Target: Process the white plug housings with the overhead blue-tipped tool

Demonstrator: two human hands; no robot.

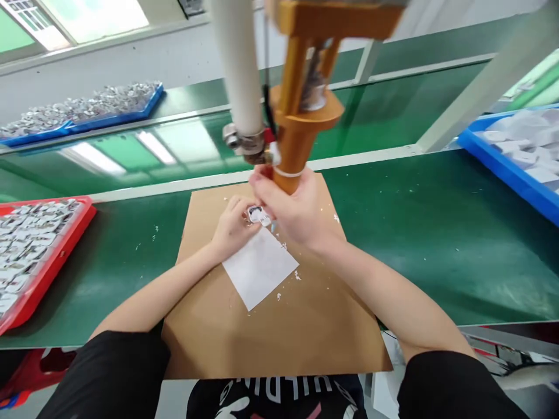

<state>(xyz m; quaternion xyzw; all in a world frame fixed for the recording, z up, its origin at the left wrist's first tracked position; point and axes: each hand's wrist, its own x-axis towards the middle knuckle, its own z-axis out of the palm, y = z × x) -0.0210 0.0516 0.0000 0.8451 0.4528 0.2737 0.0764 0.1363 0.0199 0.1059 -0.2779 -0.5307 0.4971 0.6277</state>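
The left hand [233,228] has its fingers closed on a small white part [257,215], near the upper corner of a white sheet [261,269] lying on the cardboard [279,346]. The right hand [293,206] is clamped around the lower end of an orange tool [292,139]. This tool and the white pipe [238,64] hide some of the green surface [393,233] behind. A red tray [59,262] stands at left, a blue tray [509,170] at right
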